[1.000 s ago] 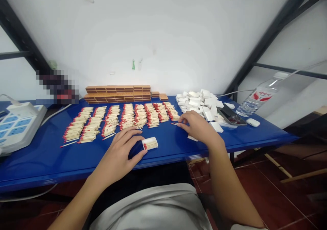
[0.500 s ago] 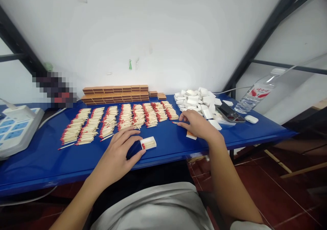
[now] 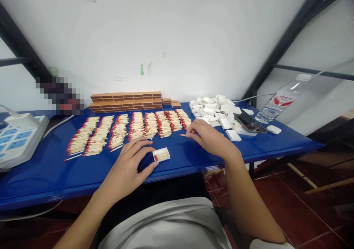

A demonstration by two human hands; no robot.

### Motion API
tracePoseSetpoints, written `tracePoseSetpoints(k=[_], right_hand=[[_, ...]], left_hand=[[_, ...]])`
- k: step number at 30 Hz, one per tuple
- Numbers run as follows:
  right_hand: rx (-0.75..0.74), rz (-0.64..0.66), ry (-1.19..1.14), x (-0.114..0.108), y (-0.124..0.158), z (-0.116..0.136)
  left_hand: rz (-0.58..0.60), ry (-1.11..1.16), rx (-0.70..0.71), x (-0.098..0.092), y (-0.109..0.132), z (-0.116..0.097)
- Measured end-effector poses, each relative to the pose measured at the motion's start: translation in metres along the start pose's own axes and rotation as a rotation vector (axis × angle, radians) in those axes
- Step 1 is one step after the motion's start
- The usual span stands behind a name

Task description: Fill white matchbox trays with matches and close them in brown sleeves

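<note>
My left hand (image 3: 135,157) grips the left end of a small white matchbox tray (image 3: 167,151) between thumb and fingers. Inside the tray lie several red-headed matches (image 3: 162,156), heads to the left. To the right, my right hand (image 3: 203,134) pinches a match (image 3: 183,135) with its red tip pointing left, just above the blue table (image 3: 182,160). Beyond my hands, loose matches (image 3: 136,125) are laid in several slanting rows. Near my right hand sits a pile of white matchbox trays (image 3: 212,109).
Brown matchbox sleeves (image 3: 125,103) are stacked along the wall. On the right lie a phone (image 3: 250,122), a white earbud case (image 3: 273,129) and a leaning water bottle (image 3: 280,101). A power strip (image 3: 19,142) takes up the left end, its cable running behind.
My right hand has moved left with the match, away from the white tray pile and closer to the held tray. My left hand stays in place on the tray.
</note>
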State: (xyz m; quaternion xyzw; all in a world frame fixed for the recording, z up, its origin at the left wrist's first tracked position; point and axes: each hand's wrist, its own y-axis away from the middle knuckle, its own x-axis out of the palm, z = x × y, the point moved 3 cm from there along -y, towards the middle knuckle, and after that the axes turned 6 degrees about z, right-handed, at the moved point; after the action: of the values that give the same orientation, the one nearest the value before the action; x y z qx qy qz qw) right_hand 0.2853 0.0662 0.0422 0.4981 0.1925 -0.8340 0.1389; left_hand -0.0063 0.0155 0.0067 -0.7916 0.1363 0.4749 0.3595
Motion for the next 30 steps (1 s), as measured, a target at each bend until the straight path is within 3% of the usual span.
tracePoseSetpoints(k=[4, 7, 11, 15, 19, 25, 30], right_hand=[[-0.140, 0.042, -0.030, 0.008, 0.005, 0.048], [-0.255, 0.054, 0.088, 0.022, 0.005, 0.072], [-0.314, 0.064, 0.276, 0.039, 0.003, 0.082], [-0.329, 0.069, 0.272, 0.042, 0.002, 0.084], [-0.312, 0.061, 0.131, 0.033, 0.000, 0.075], [-0.059, -0.027, 0.177, 0.022, -0.015, 0.021], [-0.011, -0.026, 0.182, 0.024, -0.022, -0.007]], left_hand=[[-0.003, -0.004, 0.001, 0.000, -0.001, -0.001], [-0.006, -0.005, 0.014, -0.001, -0.001, -0.001], [-0.008, -0.010, 0.030, -0.001, -0.002, -0.002], [-0.004, -0.008, 0.027, -0.001, -0.001, -0.003], [0.000, -0.009, 0.019, -0.001, -0.001, -0.003], [0.004, -0.006, 0.009, -0.001, -0.001, -0.003], [-0.012, -0.003, 0.019, -0.001, 0.000, -0.002]])
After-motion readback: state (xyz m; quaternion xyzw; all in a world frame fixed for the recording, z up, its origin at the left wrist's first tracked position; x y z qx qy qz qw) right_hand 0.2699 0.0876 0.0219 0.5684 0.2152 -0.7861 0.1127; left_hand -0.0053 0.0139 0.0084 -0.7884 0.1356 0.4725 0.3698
